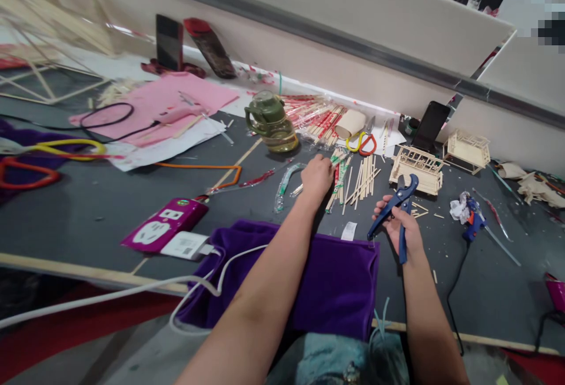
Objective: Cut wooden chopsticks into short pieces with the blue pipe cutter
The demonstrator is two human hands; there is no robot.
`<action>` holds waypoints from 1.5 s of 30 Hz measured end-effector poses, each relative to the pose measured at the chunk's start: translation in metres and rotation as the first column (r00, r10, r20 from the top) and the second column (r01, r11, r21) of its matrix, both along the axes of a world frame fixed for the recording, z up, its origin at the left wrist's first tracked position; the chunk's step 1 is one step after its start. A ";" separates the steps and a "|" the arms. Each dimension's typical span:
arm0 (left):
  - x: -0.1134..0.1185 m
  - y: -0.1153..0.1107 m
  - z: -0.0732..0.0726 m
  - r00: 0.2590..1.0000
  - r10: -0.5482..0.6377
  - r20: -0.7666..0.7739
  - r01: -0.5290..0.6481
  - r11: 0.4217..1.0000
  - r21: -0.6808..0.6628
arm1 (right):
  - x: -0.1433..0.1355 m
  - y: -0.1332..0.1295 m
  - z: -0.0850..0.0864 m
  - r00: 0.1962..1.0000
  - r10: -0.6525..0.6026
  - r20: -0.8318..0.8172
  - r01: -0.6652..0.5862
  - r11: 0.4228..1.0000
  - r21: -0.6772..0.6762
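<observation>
In the head view my right hand point(406, 233) grips a blue pipe cutter point(397, 207) with its handles spread apart. My left hand point(316, 174) reaches across the table with curled fingers, beside wrapped wooden chopsticks point(339, 176) in red and green printed sleeves; what the fingertips pinch is hidden. To its right lie several loose wooden sticks point(365, 178). A crumpled clear wrapper point(285, 188) rests left of that hand. Beyond the cutter stands a small stick-built frame model point(416, 169), with a second model point(467, 148) farther right.
Purple cloth point(339, 291) hangs over the near edge beneath my forearms. A green-lidded jug point(272, 123), scissors point(362, 142) and a phone point(431, 126) stand or lie farther back. At right is a blue glue gun point(474, 223); at left, a magenta power strip point(170, 223) with white cable point(132, 291).
</observation>
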State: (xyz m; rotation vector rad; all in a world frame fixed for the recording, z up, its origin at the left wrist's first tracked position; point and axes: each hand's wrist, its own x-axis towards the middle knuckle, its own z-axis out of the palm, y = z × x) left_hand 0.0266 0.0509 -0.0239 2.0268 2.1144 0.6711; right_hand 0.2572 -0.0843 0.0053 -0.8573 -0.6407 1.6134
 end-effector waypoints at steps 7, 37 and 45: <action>-0.006 0.007 0.009 0.795 -0.062 0.604 -0.160 0.938 0.307 | -0.001 -0.001 0.000 1.000 -0.009 -0.003 0.009 1.000 0.024; 0.018 -0.032 0.046 0.838 -0.404 0.367 0.313 0.907 0.283 | -0.006 -0.009 0.017 0.968 -0.248 -0.047 0.252 0.952 0.173; 0.056 -0.085 0.078 0.654 -0.729 0.202 0.747 0.665 -0.017 | -0.001 -0.010 0.018 0.731 -0.669 0.130 0.624 0.734 0.267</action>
